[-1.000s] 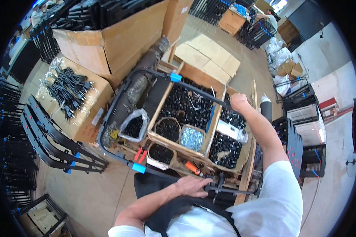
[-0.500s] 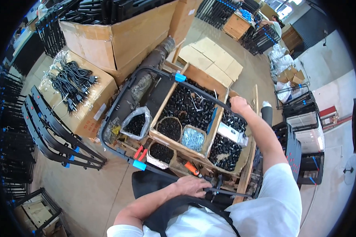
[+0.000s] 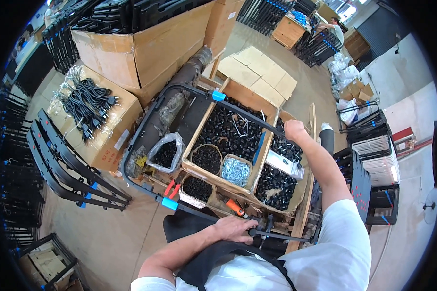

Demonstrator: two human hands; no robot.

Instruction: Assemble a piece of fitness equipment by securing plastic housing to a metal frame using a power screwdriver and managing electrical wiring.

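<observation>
Black frame: the bent tube [image 3: 194,210] lies across the bench [image 3: 195,116], its rounded end over the left edge, one leg along the near edge, the other crossing the parts box toward the right edge.
Right hand: here it is [image 3: 294,130], clenched around the far leg's end, near the bench's right edge.
Left hand: down at the near edge [image 3: 234,228], folded over the near leg's end and gripping it.
Blue bands: one on the far leg [image 3: 219,95], another on the near leg [image 3: 170,203].
Parts box: wooden [image 3: 245,96], full of small black pieces [image 3: 233,131], with silver screws [image 3: 236,171] in the near corner.
White box: right of that, a slim one [image 3: 279,162] rests on more black pieces.
Near edge: red-handled pliers [image 3: 172,189] sit just inside the near leg, and an orange-handled tool [image 3: 236,207] is close to the left hand.
Left edge: a plastic bag [image 3: 178,157] holds small dark parts.
Beyond the bench: black cords [image 3: 87,104] heap on a carton at left; flattened cardboard [image 3: 257,72] lies past the far edge.
</observation>
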